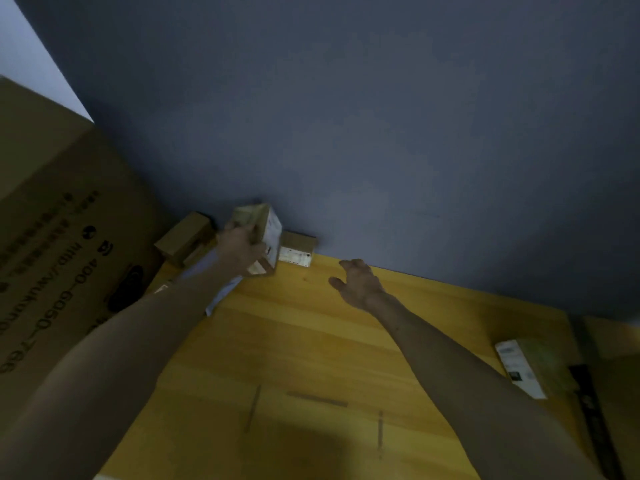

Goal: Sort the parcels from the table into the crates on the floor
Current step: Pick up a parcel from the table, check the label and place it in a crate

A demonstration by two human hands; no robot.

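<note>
Head: left hand [242,252] grips parcel [266,233]; right hand [358,282] hovers, loose.

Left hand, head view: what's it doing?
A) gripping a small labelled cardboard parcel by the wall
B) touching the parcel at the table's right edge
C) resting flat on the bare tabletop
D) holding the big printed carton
A: the left hand has its fingers curled round the small labelled cardboard parcel near the wall, while the right hand hovers open over the table.
</note>
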